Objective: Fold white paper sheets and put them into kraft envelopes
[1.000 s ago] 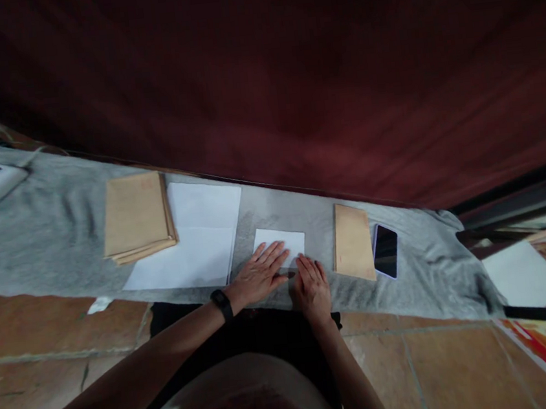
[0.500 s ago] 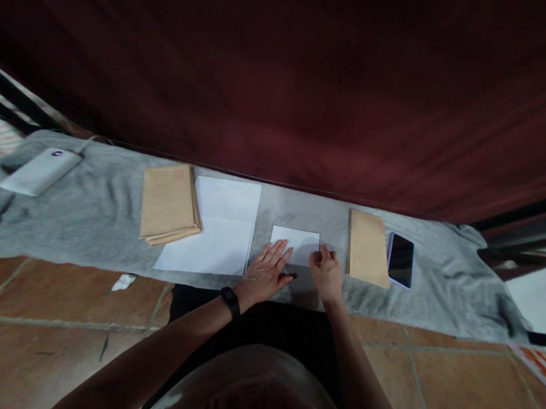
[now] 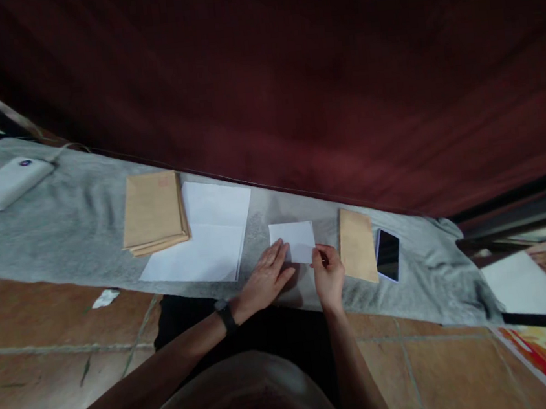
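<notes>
A small folded sheet of white paper (image 3: 295,241) lies on the grey cloth in front of me. My left hand (image 3: 267,280) rests on its lower left corner, fingers stretched out and together, thumb apart. At the paper's lower right corner, my right hand (image 3: 329,273) has thumb and curled fingers pinched on the edge. Left of the hands, larger white sheets (image 3: 214,250) lie with a crease across them. A stack of brown envelopes (image 3: 153,210) partly covers these sheets. Right of my right hand sits another brown envelope pile (image 3: 357,246).
A dark-screened phone (image 3: 388,255) lies beside the right envelopes. A white device with a cable (image 3: 7,183) is at the far left of the cloth-covered bench (image 3: 79,218). A dark red curtain-like surface (image 3: 261,88) rises behind. Crumpled tissue (image 3: 105,298) lies on the tiled floor.
The view has shifted slightly, so the things on the bench appear further left. My right fingers have loosened slightly from a tight curl at the paper's right edge; my left hand stays on the paper.
</notes>
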The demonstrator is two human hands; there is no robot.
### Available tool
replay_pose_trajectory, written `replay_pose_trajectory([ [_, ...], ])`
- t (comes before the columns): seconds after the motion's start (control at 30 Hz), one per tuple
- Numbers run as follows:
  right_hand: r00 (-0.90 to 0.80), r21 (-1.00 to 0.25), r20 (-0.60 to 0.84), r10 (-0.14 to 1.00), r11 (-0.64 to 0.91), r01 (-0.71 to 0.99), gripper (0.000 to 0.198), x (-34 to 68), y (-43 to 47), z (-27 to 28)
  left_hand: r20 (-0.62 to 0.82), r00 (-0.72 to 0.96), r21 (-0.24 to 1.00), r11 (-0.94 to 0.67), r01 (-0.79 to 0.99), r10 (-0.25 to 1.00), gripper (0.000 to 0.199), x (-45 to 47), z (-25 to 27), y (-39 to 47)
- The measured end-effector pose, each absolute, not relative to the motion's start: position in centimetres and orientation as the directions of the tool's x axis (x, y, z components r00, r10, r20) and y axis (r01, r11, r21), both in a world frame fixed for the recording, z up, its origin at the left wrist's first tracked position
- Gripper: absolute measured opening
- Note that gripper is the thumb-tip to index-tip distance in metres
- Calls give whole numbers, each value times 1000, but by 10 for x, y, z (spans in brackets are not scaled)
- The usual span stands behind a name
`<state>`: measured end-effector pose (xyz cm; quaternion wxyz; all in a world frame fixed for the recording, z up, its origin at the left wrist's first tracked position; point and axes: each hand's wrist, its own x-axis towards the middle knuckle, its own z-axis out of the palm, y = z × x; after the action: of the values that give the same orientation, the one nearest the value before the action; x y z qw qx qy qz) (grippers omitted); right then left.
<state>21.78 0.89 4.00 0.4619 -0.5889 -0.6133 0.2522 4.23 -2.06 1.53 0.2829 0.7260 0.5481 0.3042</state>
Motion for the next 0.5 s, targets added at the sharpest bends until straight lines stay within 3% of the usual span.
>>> replay_pose_trajectory([
  [0.1,58,-787,381,923,291,544,24,208,-4,61,21,42,981,-29,194,999,63,62,44,-19],
  [0.2,-126,-566,554,823,483,668,21,196,-16,70,-89,-37,970,78,-228,995,56,76,65,-16],
  [0.27,-236,-426,601,763,557,713,23,190,-21,70,-173,-93,908,122,-400,981,51,80,70,-12],
  [0.37,-296,-430,568,768,584,688,27,185,-22,61,-282,-148,852,177,-493,948,46,75,62,-5],
  [0.5,-217,-568,489,845,497,656,27,190,-16,36,-277,-148,928,225,-297,949,42,58,31,5],
])
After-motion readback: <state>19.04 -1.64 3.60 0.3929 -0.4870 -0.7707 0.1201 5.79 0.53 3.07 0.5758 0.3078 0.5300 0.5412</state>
